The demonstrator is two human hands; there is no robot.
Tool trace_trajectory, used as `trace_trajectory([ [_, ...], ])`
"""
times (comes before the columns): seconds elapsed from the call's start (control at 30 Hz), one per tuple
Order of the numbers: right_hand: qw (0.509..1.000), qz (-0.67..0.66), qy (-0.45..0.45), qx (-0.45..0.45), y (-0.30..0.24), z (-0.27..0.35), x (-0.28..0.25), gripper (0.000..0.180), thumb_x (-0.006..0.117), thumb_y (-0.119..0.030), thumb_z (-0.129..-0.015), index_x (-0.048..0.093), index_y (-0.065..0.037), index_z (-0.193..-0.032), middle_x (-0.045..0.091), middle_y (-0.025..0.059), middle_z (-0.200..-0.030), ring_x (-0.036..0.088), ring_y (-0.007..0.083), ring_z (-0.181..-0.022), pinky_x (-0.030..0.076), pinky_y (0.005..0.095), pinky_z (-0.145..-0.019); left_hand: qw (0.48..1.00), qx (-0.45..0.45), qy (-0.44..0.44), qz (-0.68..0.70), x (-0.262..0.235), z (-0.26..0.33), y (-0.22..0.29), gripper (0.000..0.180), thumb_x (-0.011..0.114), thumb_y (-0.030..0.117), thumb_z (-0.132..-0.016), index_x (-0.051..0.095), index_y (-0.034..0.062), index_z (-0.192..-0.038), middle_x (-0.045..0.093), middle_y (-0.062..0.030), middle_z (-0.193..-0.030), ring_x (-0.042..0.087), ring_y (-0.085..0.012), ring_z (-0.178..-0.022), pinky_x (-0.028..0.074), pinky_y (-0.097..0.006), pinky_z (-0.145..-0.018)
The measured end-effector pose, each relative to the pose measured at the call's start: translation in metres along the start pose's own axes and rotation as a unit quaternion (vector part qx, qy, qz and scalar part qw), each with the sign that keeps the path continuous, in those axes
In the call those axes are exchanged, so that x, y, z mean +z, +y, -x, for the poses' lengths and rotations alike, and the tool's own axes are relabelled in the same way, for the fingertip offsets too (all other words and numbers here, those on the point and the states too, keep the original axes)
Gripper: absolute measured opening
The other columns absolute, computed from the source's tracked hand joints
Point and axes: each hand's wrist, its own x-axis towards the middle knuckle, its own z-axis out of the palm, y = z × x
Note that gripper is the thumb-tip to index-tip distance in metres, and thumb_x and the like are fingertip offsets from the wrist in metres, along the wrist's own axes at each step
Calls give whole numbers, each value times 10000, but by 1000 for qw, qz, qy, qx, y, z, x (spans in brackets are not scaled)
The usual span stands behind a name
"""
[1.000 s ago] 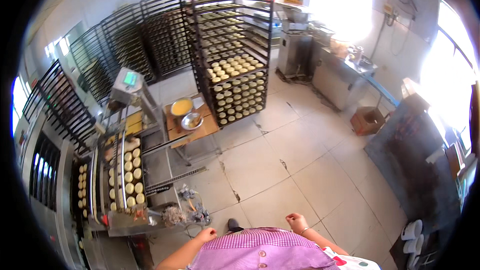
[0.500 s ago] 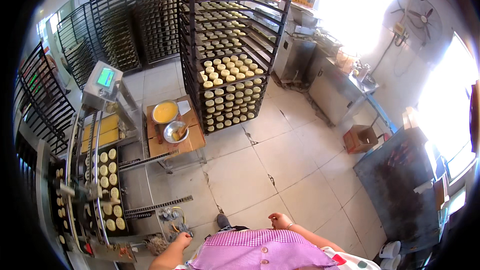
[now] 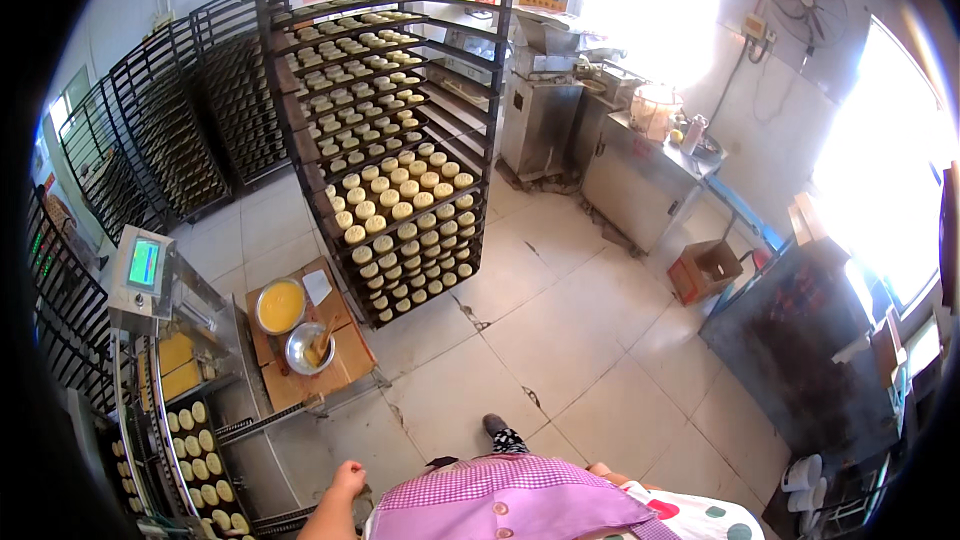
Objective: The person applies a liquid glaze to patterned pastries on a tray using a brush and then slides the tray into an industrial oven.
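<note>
My left hand [image 3: 348,478] hangs low at the front of my body, its fingers curled in with nothing visible in them. My right hand [image 3: 600,469] barely shows past the purple apron [image 3: 480,505], and its fingers are hidden. To the left of my left hand, a conveyor machine carries a dark tray with rows of round pale pastries [image 3: 207,465]. Ahead of that hand stands a cardboard-topped table [image 3: 345,375]. On it are a bowl of yellow liquid [image 3: 281,307] and a metal bowl [image 3: 298,338] with a wooden-handled tool [image 3: 322,342] inside.
A tall dark rack [image 3: 497,90] holds several trays of round pastries ahead. More racks [image 3: 150,130] line the far left. A small screen [image 3: 145,262] tops the machine. Right are a steel cabinet [image 3: 640,185], a cardboard box [image 3: 705,270] and a large dark cabinet [image 3: 790,350].
My body has moved forward and the view has turned right; the rack and table now sit further left. One shoe shows further ahead. My right hand has dropped mostly behind the apron.
</note>
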Motion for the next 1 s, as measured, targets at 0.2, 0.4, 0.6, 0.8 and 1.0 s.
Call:
trace_trajectory([
  [0.2,991,86,-37,-97,-84,-92,-98,319,536,-212,-789,628,-131,-1083,624,121,-1057,603,277,-961,477,362,-834,994,14,14,-106,33,-17,15,247,622,186,-757,584,28,-942,631,-123,-830,596,-211,-745,482,-336,-680],
  [0.4,982,-178,-49,-34,-211,-187,-214,249,540,-245,-844,627,-115,-1039,612,61,-1031,620,248,-815,555,381,-496,996,28,53,-63,71,-22,4,265,612,245,-768,602,41,-936,636,-136,-842,604,-245,-769,481,-345,-698],
  [0.6,954,209,-63,-206,-295,-279,-254,366,716,-239,-706,615,-163,-1050,565,-10,-1144,553,182,-1015,522,320,-750,985,4,147,92,92,68,101,309,577,263,-784,596,41,-999,636,-151,-914,612,-272,-840,480,-366,-743],
  [0.8,560,684,-13,-468,-420,-246,-172,518,762,-261,-636,593,-206,-1123,562,-11,-1170,508,193,-1112,418,305,-923,972,-189,136,36,158,134,-55,347,596,266,-748,604,52,-1021,605,-169,-1031,566,-305,-986,454,-374,-846],
  [1.0,712,395,-116,-568,-503,-186,-80,233,503,-261,-825,661,-100,-882,637,145,-925,596,312,-892,476,390,-781,826,-402,270,287,189,165,-121,153,603,152,-734,603,86,-872,637,-132,-815,626,-261,-794,495,-352,-686],
])
